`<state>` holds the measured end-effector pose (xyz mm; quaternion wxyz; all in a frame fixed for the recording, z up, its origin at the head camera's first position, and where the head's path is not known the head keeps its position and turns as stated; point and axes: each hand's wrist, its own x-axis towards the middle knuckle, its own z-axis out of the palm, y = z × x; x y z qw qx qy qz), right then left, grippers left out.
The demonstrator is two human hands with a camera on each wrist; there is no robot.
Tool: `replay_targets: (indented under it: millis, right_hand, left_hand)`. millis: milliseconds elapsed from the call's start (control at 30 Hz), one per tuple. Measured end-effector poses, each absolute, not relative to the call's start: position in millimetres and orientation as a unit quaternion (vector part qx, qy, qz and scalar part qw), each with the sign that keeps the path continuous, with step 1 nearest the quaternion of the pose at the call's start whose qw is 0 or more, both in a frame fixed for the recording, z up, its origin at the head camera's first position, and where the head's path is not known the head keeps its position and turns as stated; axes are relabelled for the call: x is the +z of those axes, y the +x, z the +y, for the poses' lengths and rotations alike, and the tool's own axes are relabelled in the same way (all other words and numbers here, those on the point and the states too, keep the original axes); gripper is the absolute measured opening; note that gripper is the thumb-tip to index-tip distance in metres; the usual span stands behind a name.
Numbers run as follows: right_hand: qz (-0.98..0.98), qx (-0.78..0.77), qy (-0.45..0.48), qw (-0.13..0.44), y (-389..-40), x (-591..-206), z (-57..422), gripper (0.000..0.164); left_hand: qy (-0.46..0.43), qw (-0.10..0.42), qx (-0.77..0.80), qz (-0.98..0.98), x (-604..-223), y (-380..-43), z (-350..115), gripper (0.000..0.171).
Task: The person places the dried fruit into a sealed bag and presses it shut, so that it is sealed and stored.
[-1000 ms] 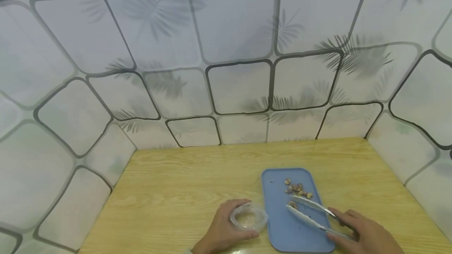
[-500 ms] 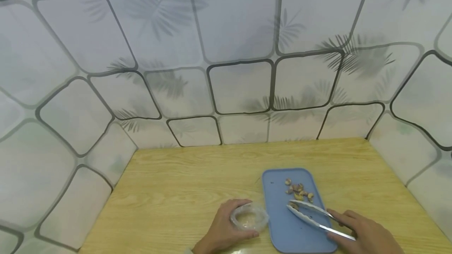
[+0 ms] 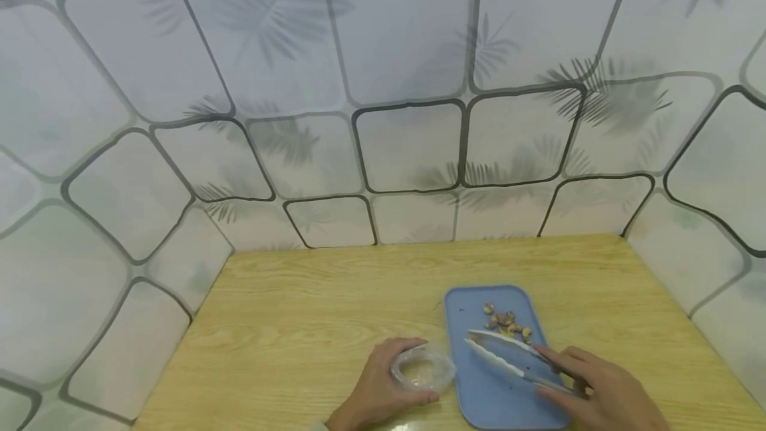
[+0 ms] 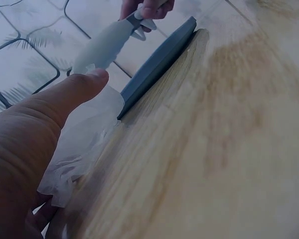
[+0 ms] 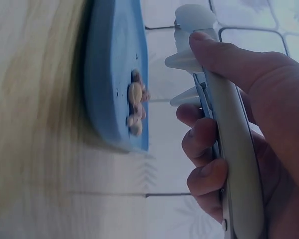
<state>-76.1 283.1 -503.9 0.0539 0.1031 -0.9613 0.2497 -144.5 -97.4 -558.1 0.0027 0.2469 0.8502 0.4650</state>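
Note:
My left hand (image 3: 380,381) grips a clear plastic bag (image 3: 443,372) with its round mouth upward, beside the left edge of the blue tray (image 3: 491,404). In the left wrist view my thumb lies along the crumpled plastic bag (image 4: 84,134). My right hand (image 3: 604,388) holds metal tongs (image 3: 509,339) with pale scalloped tips over the tray. A small brown piece appears between the tips. Thumb and curled fingers wrap the tongs' handle (image 5: 239,159) in the right wrist view. Several tan-brown nut-like pieces (image 3: 503,319) lie grouped on the tray's far part.
The wood-grain table (image 3: 299,324) extends left of the bag and behind the tray. Patterned walls (image 3: 407,151) enclose its back and both sides. A few dark specks are scattered on the tray.
The tongs have moved left from over the tray's middle toward the bag. The brown piece that lay apart at their tips is gone from that spot. My left hand stays still.

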Motion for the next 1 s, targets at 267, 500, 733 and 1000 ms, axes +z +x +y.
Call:
replay_targets:
  millis: [267, 500, 733, 1000]
  right_hand:
    - [-0.932, 0.295, 0.186, 0.101, -81, -502, 260, 0.055]
    - [-0.904, 0.317, 0.259, 0.127, -86, -505, 244, 0.059]
    - [-0.891, 0.314, 0.299, 0.138, -90, -507, 234, 0.058]
    - [-0.889, 0.315, 0.303, 0.138, -92, -513, 226, 0.066]
  left_hand:
    - [0.247, 0.005, 0.472, 0.846, -556, -144, -98, 0.076]
    - [0.253, 0.004, 0.474, 0.843, -554, -143, -99, 0.074]
    - [0.257, 0.001, 0.469, 0.845, -555, -144, -98, 0.072]
    - [0.265, -0.010, 0.471, 0.842, -557, -145, -99, 0.074]
